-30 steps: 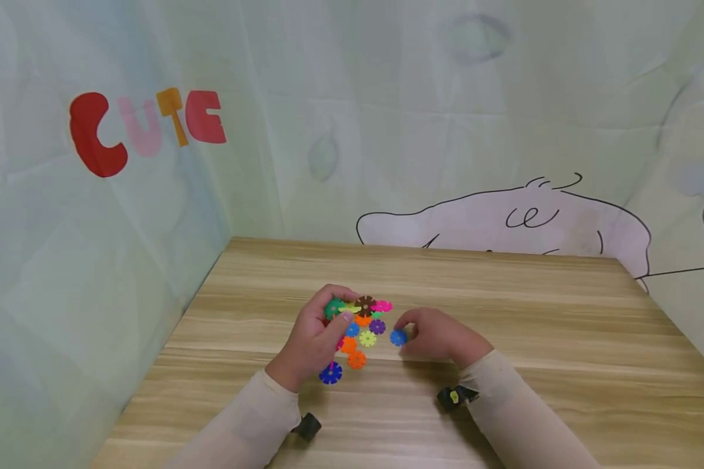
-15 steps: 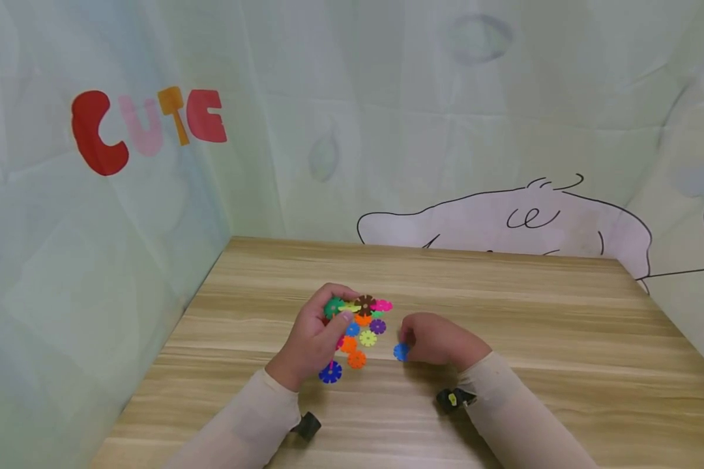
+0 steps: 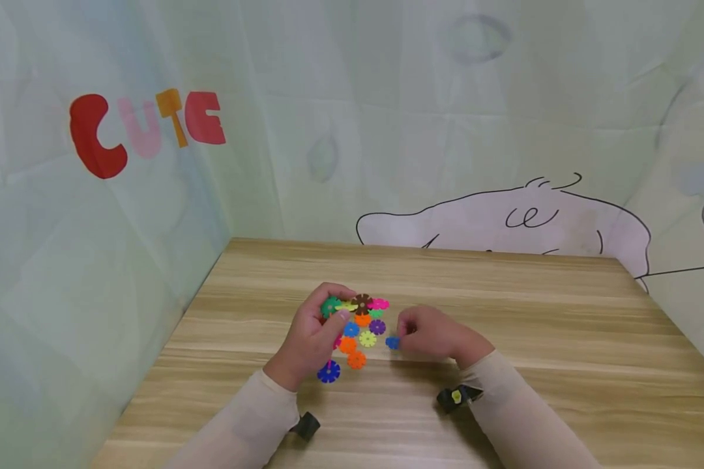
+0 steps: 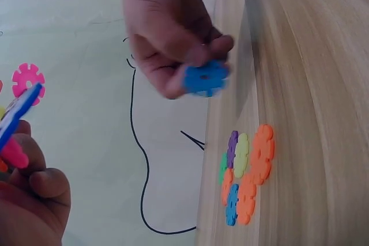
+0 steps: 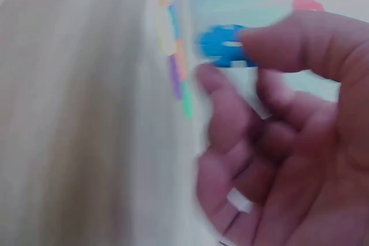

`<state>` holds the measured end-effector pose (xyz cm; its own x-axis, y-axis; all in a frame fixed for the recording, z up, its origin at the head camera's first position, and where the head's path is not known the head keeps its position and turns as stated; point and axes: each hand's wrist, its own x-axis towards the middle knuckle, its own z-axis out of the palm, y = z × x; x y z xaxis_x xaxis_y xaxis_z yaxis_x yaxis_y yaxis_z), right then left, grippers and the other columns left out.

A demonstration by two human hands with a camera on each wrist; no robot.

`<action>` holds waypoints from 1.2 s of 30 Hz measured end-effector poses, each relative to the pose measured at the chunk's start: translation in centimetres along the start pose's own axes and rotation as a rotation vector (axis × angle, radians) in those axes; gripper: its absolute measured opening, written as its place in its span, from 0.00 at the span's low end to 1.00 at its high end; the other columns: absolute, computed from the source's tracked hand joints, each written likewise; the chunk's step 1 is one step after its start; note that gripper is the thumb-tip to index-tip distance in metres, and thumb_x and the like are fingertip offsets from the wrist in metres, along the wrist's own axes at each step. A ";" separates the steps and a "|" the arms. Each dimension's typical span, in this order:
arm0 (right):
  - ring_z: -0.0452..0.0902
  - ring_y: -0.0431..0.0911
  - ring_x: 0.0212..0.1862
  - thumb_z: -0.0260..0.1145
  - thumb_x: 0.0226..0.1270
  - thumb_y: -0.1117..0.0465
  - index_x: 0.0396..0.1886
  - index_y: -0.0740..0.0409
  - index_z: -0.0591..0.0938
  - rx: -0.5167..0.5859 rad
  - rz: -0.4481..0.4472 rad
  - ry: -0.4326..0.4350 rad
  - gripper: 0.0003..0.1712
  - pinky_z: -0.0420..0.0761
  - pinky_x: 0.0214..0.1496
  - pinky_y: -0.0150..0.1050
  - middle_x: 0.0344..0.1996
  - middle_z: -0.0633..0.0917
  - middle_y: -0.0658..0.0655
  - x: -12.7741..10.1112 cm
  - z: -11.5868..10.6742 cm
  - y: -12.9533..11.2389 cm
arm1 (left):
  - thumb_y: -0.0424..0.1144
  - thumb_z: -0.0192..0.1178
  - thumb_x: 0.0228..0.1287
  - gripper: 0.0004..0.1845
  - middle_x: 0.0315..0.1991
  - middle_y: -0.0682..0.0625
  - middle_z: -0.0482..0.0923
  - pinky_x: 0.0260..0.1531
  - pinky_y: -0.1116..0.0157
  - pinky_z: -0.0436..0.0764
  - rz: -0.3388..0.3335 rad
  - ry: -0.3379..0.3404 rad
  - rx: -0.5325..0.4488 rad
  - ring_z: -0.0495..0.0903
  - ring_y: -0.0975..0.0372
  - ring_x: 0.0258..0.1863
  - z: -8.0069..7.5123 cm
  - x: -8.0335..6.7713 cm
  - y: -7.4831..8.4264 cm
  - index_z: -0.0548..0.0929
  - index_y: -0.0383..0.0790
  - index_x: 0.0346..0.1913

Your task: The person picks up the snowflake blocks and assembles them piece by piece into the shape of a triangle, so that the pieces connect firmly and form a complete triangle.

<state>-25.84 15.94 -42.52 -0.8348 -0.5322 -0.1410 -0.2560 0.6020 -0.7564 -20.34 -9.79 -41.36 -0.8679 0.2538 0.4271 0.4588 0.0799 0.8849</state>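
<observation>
Here, wooden table (image 3: 504,312), grain striped. My left hand (image 3: 312,339) grips joined cluster of notched plastic discs (image 3: 360,309), partly hidden by fingers. My right hand (image 3: 431,335) pinches single blue disc (image 3: 392,342) just above tabletop, beside flat discs (image 3: 358,342); right wrist view blurred.

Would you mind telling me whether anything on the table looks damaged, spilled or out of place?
Nothing stands out. The snowflake discs lie grouped on the table; the right hand pinches a blue disc.
</observation>
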 end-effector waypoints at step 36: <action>0.86 0.43 0.38 0.66 0.71 0.74 0.46 0.66 0.84 0.345 -0.437 0.413 0.07 0.88 0.44 0.35 0.38 0.86 0.63 -2.3 -0.4 -4.0 | 0.27 0.48 0.76 0.13 0.21 0.51 0.67 0.19 0.70 0.71 0.061 0.009 -0.019 0.64 0.62 0.17 -0.1 -0.1 0.1 0.77 0.38 0.57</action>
<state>-23.04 15.00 -38.91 -0.8252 -0.3716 0.4254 -0.4983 0.1242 -0.8580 -20.25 -9.94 -41.27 -0.8403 0.2490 0.4815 0.5070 0.0468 0.8607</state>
